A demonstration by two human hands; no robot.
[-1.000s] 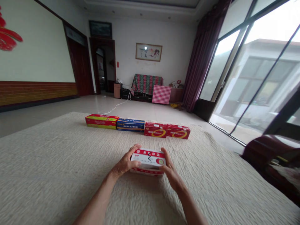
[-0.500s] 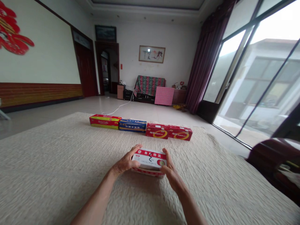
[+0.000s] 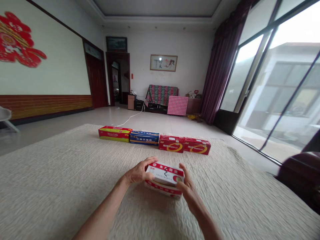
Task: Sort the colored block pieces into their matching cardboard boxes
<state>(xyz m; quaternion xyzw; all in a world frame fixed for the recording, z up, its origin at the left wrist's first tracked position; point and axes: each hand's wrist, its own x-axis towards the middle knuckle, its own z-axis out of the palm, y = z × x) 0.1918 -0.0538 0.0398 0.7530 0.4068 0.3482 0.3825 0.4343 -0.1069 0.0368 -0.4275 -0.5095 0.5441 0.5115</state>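
A white and red cardboard box (image 3: 165, 176) with printed characters and a black squiggle on top is between my two hands. My left hand (image 3: 140, 171) grips its left end, thumb on the near top edge and fingers at the far side. At the right end, my right hand (image 3: 187, 185) holds it the same way. Whether the box's underside touches the quilted cover (image 3: 75, 186) I cannot tell. Beyond it stand a red and yellow box (image 3: 115, 134), a blue box (image 3: 144, 138) and two red boxes (image 3: 171, 144) side by side in a row.
A dark, rounded piece of furniture (image 3: 300, 176) stands at the right edge. Past the cover lies a tiled floor with a white cable (image 3: 130, 117). Glass doors (image 3: 270, 86) are on the right, a white chair (image 3: 6, 116) on the far left.
The view has tilted up slightly and shifted left, so the scene sits lower and further right. Both hands still hold the box, which now shows more of its front side.
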